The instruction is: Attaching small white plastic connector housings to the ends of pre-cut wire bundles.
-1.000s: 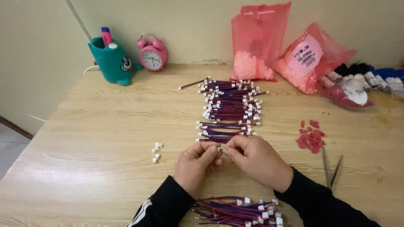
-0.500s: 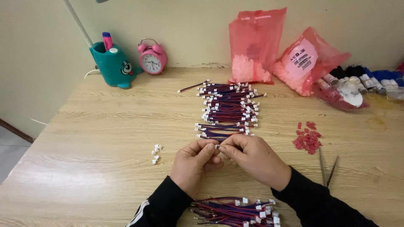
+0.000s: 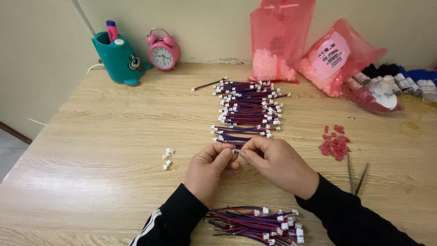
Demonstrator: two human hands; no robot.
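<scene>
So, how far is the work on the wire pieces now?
A long row of wires with white connectors lies finished-looking beyond the hands. The left hand and right hand pinch one small white connector between the fingertips. A tangled bundle of wires waits near the sleeves, and a few loose white connectors lie to the left, so much appears left.
</scene>
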